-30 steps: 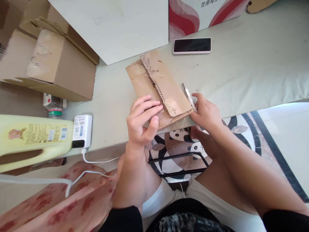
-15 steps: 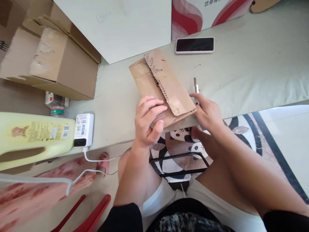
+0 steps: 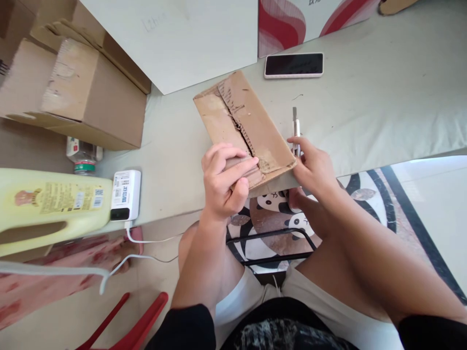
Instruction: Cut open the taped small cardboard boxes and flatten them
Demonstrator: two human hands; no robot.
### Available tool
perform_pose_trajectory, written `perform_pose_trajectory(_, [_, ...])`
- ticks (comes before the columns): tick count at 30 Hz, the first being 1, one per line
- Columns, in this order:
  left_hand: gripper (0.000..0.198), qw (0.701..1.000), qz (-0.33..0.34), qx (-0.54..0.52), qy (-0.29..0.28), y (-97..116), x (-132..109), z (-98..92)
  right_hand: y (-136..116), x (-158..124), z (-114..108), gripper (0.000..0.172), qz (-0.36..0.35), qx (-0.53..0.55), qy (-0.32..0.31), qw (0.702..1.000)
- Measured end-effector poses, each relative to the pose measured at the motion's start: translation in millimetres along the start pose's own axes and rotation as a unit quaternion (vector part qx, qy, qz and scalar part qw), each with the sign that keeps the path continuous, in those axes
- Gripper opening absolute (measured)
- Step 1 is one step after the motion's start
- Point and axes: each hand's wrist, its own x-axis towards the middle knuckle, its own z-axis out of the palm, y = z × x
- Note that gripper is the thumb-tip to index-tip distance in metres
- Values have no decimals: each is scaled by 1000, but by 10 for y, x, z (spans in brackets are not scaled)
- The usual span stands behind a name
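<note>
A small brown cardboard box (image 3: 255,116) lies at the table's near edge, its top flaps meeting at a ragged, torn seam. My left hand (image 3: 226,180) grips its near left corner, fingers over the top and thumb by the near side. One fingertip rests by the seam. My right hand (image 3: 314,163) is closed around a slim utility knife (image 3: 296,127) with a pale handle. The knife's grey metal end points away from me, and its lower part is hidden in my fingers. This hand is close beside the box's right corner.
A phone (image 3: 294,65) lies behind the box, near a large white carton (image 3: 204,43). On the left are an open cardboard box (image 3: 109,97), a plastic bottle (image 3: 84,155), a yellow jug (image 3: 73,199) and a white cabled device (image 3: 126,194). Another person's patterned clothing (image 3: 65,287) shows below.
The raised flap has gone down, so the top lies flatter and a dark gap shows along the seam. My left fingers have moved onto the top. The knife stays in my right hand.
</note>
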Motion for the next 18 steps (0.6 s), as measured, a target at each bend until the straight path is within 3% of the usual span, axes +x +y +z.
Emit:
perform_pose_trajectory(4, [40, 999, 24, -22, 42, -17, -8, 60, 125, 5, 80, 57, -67, 63, 46, 995])
perform_pose_trajectory(9, [33, 991, 72, -37, 105, -73, -31, 171, 272, 29, 106, 73, -173, 120, 143, 967])
perform_pose_trajectory(11, [33, 989, 82, -41, 115, -82, -36, 192, 254, 2, 61, 58, -193, 126, 195, 954])
perform_pose_trajectory(14, [35, 987, 95, -43, 122, -85, -49, 201, 169, -124, -43, 16, -233, 119, 330, 907])
perform_pose_trajectory(16, [36, 988, 90, -39, 123, -84, -65, 204, 104, -280, -132, 13, -270, 137, 391, 869])
perform_pose_trajectory(18, [37, 988, 82, -35, 125, -82, -83, 208, 41, -480, -235, 30, -324, 119, 337, 876])
